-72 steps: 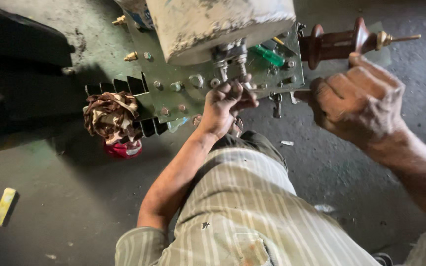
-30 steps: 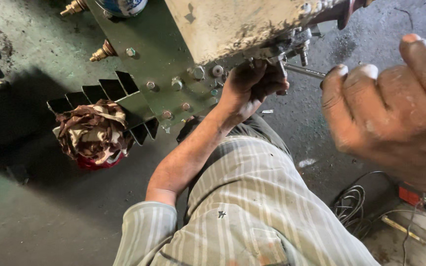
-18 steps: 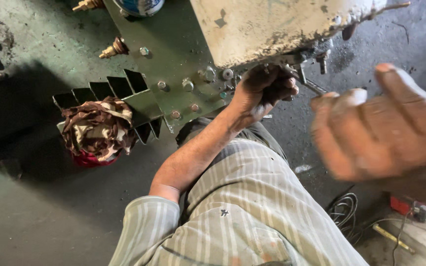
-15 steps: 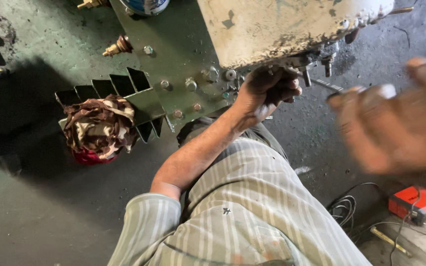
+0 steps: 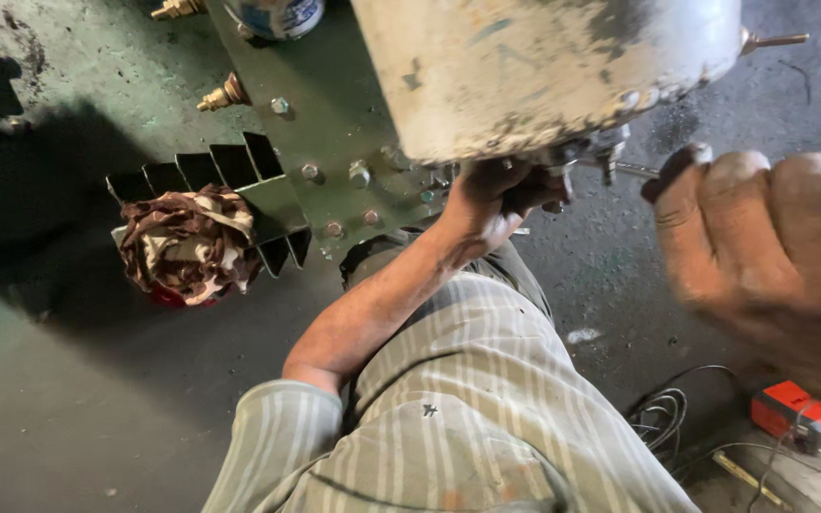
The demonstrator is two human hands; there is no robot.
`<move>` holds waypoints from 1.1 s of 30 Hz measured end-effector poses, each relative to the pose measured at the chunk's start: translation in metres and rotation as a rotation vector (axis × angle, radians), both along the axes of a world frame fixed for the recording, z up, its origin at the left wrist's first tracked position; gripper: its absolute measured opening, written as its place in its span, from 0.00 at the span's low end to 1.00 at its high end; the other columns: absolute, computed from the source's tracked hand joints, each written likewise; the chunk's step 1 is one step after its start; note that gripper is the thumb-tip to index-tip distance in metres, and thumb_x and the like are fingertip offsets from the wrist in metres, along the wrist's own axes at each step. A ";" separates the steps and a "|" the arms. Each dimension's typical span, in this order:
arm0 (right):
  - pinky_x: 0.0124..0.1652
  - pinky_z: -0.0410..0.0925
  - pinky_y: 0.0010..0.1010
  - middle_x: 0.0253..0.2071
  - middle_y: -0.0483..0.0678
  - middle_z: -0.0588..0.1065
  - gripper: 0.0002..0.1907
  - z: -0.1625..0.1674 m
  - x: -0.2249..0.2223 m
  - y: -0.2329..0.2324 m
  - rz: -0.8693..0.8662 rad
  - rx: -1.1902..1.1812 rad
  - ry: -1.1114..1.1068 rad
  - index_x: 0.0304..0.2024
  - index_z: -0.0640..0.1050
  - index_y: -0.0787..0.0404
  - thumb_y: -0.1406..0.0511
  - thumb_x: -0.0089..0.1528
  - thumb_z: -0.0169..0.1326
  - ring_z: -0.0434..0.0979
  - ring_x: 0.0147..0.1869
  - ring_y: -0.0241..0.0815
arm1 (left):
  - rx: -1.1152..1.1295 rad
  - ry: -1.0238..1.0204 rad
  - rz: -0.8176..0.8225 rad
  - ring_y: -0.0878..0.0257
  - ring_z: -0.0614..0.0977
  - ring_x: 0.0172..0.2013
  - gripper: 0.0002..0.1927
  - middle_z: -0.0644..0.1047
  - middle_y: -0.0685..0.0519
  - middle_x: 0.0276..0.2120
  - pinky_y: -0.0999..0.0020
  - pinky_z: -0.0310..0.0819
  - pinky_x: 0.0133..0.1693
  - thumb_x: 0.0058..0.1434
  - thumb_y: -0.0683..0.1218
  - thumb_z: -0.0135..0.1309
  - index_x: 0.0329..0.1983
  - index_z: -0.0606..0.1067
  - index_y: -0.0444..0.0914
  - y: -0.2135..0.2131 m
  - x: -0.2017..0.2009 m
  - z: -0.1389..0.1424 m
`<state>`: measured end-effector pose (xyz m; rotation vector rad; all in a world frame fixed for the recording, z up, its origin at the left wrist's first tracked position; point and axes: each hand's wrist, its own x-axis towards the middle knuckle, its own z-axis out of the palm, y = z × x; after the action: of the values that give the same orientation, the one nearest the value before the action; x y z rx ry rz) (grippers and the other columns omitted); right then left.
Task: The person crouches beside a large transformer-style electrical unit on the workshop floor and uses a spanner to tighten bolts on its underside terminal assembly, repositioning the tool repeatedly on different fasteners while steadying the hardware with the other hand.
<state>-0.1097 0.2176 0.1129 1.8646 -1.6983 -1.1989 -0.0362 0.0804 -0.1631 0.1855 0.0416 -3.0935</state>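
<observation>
A green metal plate [image 5: 334,114] with bolts and cooling fins lies on the floor under a pale, scuffed cylindrical tank [image 5: 544,66]. My left hand [image 5: 491,204] reaches beneath the tank, its fingers closed around a dark metal fitting [image 5: 563,166] at the plate's edge. My right hand [image 5: 762,256] is close to the camera and blurred, with curled fingers. A thin metal rod [image 5: 634,171] runs from the fitting to its thumb. The grip on the rod is partly hidden.
A brown and white rag bundle [image 5: 187,242] sits on the fins [image 5: 239,180]. Brass terminals [image 5: 223,95] stick out at the plate's upper left. A red device [image 5: 795,413] and coiled wires [image 5: 662,418] lie on the floor at lower right.
The view has swung lower and closer to the tank. My right hand has stayed near the rod, shifting slightly. The red device has come into view. My left hand stays on the fitting.
</observation>
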 end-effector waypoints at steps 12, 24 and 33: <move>0.48 0.63 0.39 0.33 0.52 0.70 0.13 -0.244 -0.082 -0.024 -0.331 -1.103 -1.584 0.37 0.73 0.62 0.59 0.69 0.46 0.70 0.39 0.50 | -0.525 -0.260 0.177 0.54 0.79 0.32 0.10 0.77 0.43 0.34 0.60 0.75 0.36 0.62 0.34 0.58 0.46 0.74 0.27 -0.023 0.001 0.007; 0.51 0.78 0.51 0.20 0.42 0.71 0.24 -0.141 -0.069 0.018 -0.253 -0.955 -1.004 0.25 0.78 0.53 0.57 0.77 0.50 0.69 0.22 0.36 | -0.609 -0.035 0.077 0.55 0.82 0.41 0.10 0.79 0.44 0.41 0.55 0.81 0.45 0.70 0.40 0.54 0.49 0.74 0.27 -0.021 0.013 0.008; 0.67 0.66 0.53 0.19 0.42 0.73 0.04 -0.012 -0.030 0.014 0.003 -0.298 -0.168 0.26 0.86 0.55 0.63 0.55 0.67 0.65 0.23 0.36 | -0.252 0.069 -0.026 0.50 0.82 0.41 0.17 0.79 0.40 0.41 0.51 0.81 0.47 0.73 0.48 0.54 0.48 0.75 0.26 -0.017 0.007 0.014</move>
<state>-0.1393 0.2316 0.1013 1.8216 -1.8438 -0.7547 -0.0297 0.0631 -0.1493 0.0705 -0.3486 -3.0911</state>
